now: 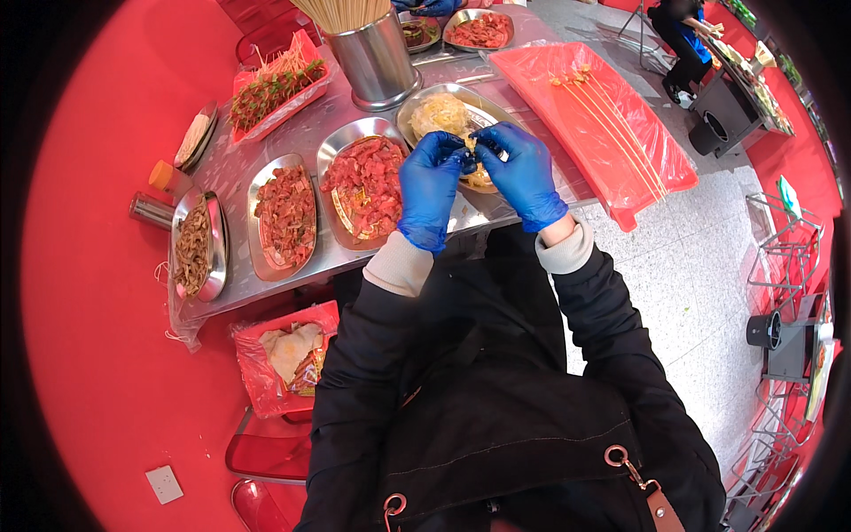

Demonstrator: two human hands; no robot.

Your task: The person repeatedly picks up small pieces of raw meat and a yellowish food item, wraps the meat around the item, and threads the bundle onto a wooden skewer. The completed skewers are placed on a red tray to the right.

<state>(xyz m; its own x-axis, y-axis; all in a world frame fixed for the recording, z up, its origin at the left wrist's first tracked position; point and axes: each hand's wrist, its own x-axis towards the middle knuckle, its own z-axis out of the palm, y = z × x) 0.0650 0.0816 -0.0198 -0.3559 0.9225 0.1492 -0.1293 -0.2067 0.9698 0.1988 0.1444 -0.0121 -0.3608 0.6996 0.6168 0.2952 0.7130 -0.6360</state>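
Note:
My left hand (432, 183) and my right hand (518, 169), both in blue gloves, meet over an oval metal dish (452, 90). Their fingertips pinch a small piece of pale yellowish food (471, 143) between them. A mound of the same pale, shredded-looking food (440, 114) lies in the dish, with more beneath my fingers. To the right, a red tray (638, 126) lined with clear plastic film holds several thin wooden skewers (625, 139) with small pieces at their far ends. Left of my left hand stands an oval metal dish of raw red meat (369, 173).
Bundled skewers stand in a steel container (372, 60). Further left are a dish of chopped meat (287, 213), a dish of brown strips (193, 249) and a tray of green-topped skewers (276, 93). Another person's gloved hand (435, 6) shows at the far edge.

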